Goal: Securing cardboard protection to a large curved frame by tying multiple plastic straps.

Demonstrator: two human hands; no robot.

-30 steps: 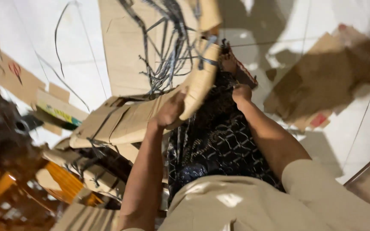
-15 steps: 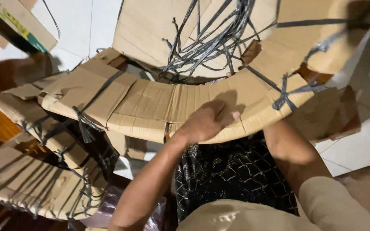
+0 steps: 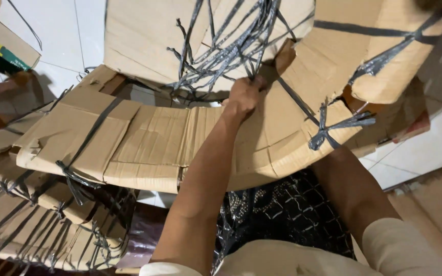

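The person's left hand point(image 3: 242, 97), just above the middle of the frame, is clenched on the far edge of a bent bundle of flattened cardboard point(image 3: 154, 140) tied with dark plastic straps point(image 3: 333, 128), which spans the middle of the frame from left to right. The right hand is hidden under that bundle, so I cannot tell its grip; only the forearm shows at lower right. A tangle of loose dark straps point(image 3: 231, 46) lies on another cardboard sheet point(image 3: 139, 36) at top centre, and more strapped cardboard bundles point(image 3: 31, 230) sit at lower left.
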